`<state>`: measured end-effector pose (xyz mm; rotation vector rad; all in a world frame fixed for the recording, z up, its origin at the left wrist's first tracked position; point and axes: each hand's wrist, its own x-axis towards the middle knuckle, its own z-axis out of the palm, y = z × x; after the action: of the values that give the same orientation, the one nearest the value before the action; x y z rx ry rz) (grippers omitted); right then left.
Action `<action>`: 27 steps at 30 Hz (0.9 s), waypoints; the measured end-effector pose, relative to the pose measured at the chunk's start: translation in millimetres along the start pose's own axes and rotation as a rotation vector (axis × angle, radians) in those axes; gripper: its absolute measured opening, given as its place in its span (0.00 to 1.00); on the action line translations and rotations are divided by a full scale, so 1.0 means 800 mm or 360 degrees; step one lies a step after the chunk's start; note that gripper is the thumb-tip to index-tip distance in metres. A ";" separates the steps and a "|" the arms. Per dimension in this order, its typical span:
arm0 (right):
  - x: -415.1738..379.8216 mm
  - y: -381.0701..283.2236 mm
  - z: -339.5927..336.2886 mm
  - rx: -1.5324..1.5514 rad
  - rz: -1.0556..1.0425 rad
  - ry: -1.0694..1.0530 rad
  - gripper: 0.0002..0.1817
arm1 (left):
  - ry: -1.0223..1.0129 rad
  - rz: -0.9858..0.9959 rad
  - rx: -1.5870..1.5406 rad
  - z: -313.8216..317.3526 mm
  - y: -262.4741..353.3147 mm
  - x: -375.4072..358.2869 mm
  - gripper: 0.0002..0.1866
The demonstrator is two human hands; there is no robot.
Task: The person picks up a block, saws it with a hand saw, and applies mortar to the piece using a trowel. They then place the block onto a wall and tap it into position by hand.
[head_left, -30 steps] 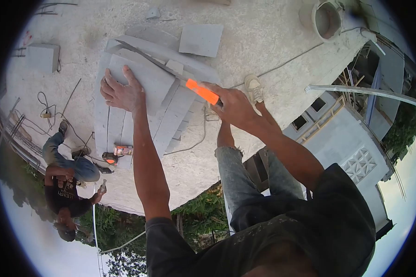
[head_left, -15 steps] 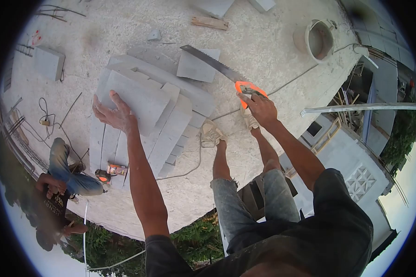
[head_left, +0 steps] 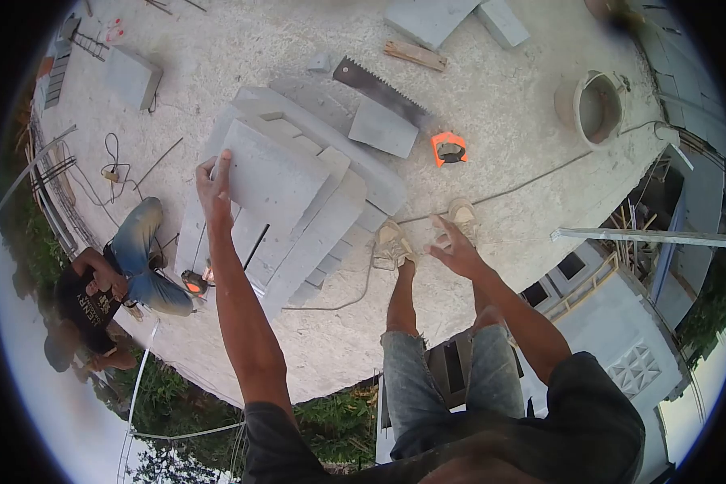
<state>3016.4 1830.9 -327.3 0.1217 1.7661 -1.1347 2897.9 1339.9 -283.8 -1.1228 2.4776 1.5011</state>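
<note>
My left hand is at the left edge of a light grey concrete block. Its thumb lies against the block and the fingers bend over the edge, their tips partly hidden. This block rests on a stack of similar grey blocks. My right hand holds nothing; its fingers are spread in the air above my shoes. Beyond it a handsaw with an orange handle lies on the floor, its toothed blade behind a loose grey block.
A bucket stands at the right. A wood piece and more blocks lie at the far side. A cable crosses the floor. At the left sits another person, near an orange-and-black tool. The floor slab ends at right.
My right hand has let go of the handsaw, now on the floor, and has drawn back toward me. My left hand stays at the block, its fingers closer together. The view has shifted.
</note>
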 end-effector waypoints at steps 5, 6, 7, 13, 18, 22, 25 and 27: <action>0.083 -0.168 0.083 0.0589 -0.0477 0.0304 0.40 | 0.0068 -0.0316 -0.0437 -0.019 0.011 -0.060 0.26; 0.099 -0.191 0.100 0.0617 -0.0448 0.0279 0.40 | 0.0078 -0.0311 -0.0478 -0.021 0.017 -0.074 0.25; 0.111 -0.211 0.116 0.0640 -0.0418 0.0256 0.41 | 0.0084 -0.0309 -0.0523 -0.024 0.022 -0.088 0.24; 0.085 -0.190 0.087 0.0390 -0.0372 0.0314 0.40 | -0.0266 -0.0287 0.0082 -0.067 0.069 -0.166 0.43; -0.050 -0.063 0.030 0.0083 -0.0052 0.0382 0.37 | -0.0382 0.0271 0.0978 0.006 0.146 -0.246 0.59; -0.243 -0.020 -0.023 -0.0539 0.0269 0.0450 0.34 | -0.0235 0.0437 0.1121 0.056 0.144 -0.295 0.59; -0.366 0.054 -0.046 -0.0696 0.0340 0.0389 0.37 | -0.0497 -0.0067 0.0973 0.039 0.176 -0.288 0.60; -0.435 0.060 -0.047 -0.0597 0.0609 0.0243 0.38 | -0.0530 -0.0137 0.0843 0.005 0.172 -0.279 0.62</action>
<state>3191.7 2021.7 -87.0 0.3100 1.9557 -0.5225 2980.2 1505.6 -97.7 -0.7945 2.3429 0.8385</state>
